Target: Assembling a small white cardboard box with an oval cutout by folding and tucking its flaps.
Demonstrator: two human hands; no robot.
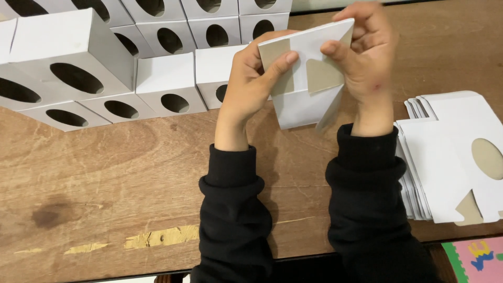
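Observation:
Both hands hold one white cardboard box (301,102) above the wooden table (115,178). Its end flaps are half folded and show their grey-brown inner side. My left hand (251,84) grips the box's left side, with the thumb pressing on a flap. My right hand (367,52) clasps the top right edge, fingers curled over a flap. Black sleeves cover both forearms.
Several assembled white boxes with oval cut-outs (162,86) stand stacked in rows at the back left. A pile of flat unfolded box blanks (445,157) lies at the right edge of the table. A coloured foam floor mat (479,259) shows at the bottom right.

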